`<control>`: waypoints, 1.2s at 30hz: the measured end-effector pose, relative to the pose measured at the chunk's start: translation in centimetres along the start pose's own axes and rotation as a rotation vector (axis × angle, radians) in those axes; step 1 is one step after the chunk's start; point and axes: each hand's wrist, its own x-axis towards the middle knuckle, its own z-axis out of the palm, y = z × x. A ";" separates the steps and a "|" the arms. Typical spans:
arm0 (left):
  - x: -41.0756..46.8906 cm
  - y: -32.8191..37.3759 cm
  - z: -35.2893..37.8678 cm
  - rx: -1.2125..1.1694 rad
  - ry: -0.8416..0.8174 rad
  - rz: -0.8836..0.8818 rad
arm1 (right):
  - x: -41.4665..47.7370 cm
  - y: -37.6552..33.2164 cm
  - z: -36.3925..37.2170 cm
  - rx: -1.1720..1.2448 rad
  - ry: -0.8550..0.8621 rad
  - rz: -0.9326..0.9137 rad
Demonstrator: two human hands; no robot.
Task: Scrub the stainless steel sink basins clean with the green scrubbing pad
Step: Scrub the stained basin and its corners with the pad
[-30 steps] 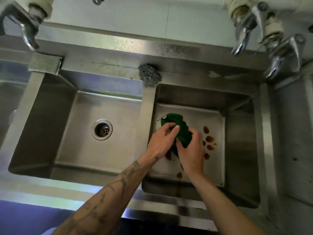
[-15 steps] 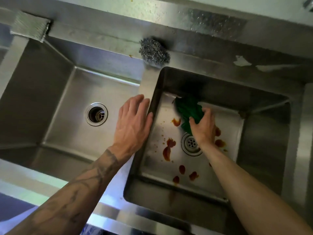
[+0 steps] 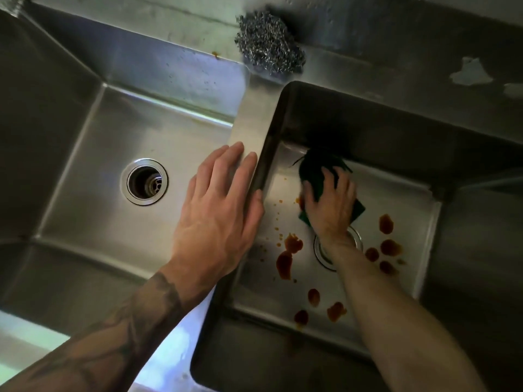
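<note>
Pad (image 3: pixel 314 176) lies on the floor of the right basin (image 3: pixel 396 154), near its back wall, under the right hand (image 3: pixel 329 205), which presses it down with fingers spread; the hand is blurred. Brown stains (image 3: pixel 285 256) dot the floor around the drain (image 3: pixel 325 256). The left hand (image 3: pixel 218 210) rests flat on the divider (image 3: pixel 252 128), fingers straight. Steel wool (image 3: pixel 268 46) sits on the back ledge.
</note>
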 end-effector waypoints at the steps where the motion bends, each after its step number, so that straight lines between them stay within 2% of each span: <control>1: 0.1 -0.1 0.1 0.002 0.006 0.001 | -0.7 -1.4 0.6 0.021 -0.010 -0.021; 4: 0.0 -0.1 0.2 -0.006 0.017 0.014 | -3.0 -1.7 1.3 -0.010 -0.140 -0.388; 5: -0.1 -0.2 0.2 -0.008 0.021 0.014 | -3.0 -0.7 0.9 -0.015 -0.151 -0.445; 6: -0.1 -0.2 0.2 -0.009 0.021 0.017 | -2.7 0.6 0.5 -0.026 -0.133 -0.417; 7: -0.1 -0.2 0.2 -0.011 0.020 0.024 | -2.4 1.8 0.1 -0.044 -0.086 -0.315; 9: 0.0 -0.2 0.3 -0.007 0.026 0.032 | -1.3 2.8 -0.5 -0.044 0.040 -0.032; 11: 0.1 -0.3 0.4 -0.003 0.038 0.036 | -0.3 1.3 -0.2 -0.010 0.120 0.145; 12: 0.1 -0.4 0.5 -0.004 0.042 0.038 | 0.1 0.0 0.2 0.007 0.127 0.178; 14: 0.1 -0.5 0.6 -0.009 0.041 0.042 | -0.1 -2.0 0.7 0.020 0.058 0.057; 17: 0.1 -0.7 0.5 -0.016 0.031 0.055 | -1.3 -0.9 0.5 0.022 -0.156 -0.376; 18: 0.1 -0.7 0.4 -0.015 0.033 0.054 | -1.1 0.5 0.1 0.029 -0.179 -0.420; 19: 0.1 -0.6 0.4 -0.018 0.035 0.052 | -0.7 1.7 -0.3 0.022 -0.163 -0.372; 22: 0.1 -0.3 0.6 -0.032 0.027 0.041 | 0.7 2.7 -0.9 0.014 0.034 0.024; 24: 0.2 -0.5 0.6 -0.032 0.023 0.039 | 0.9 0.1 0.0 0.035 0.087 0.123; 26: 0.2 -0.6 0.5 -0.032 0.018 0.039 | -0.2 -2.2 0.8 0.055 -0.019 -0.066; 28: 0.2 -0.6 0.5 -0.027 0.024 0.045 | -1.9 -2.3 1.1 0.041 -0.185 -0.404; 29: 0.1 -0.6 0.5 -0.030 0.021 0.043 | -2.3 -1.4 0.8 0.021 -0.226 -0.507; 30: 0.0 -0.6 0.4 -0.033 0.021 0.040 | -2.2 -0.2 0.5 0.006 -0.225 -0.515; 31: 0.0 -0.6 0.4 -0.038 0.022 0.042 | -1.8 1.1 0.2 -0.018 -0.182 -0.424; 34: 0.1 -0.5 0.6 -0.039 0.020 0.039 | 0.5 2.6 -0.3 -0.040 0.063 0.084; 36: 0.2 -0.6 0.7 -0.034 0.022 0.043 | 1.3 0.4 0.2 -0.046 0.152 0.265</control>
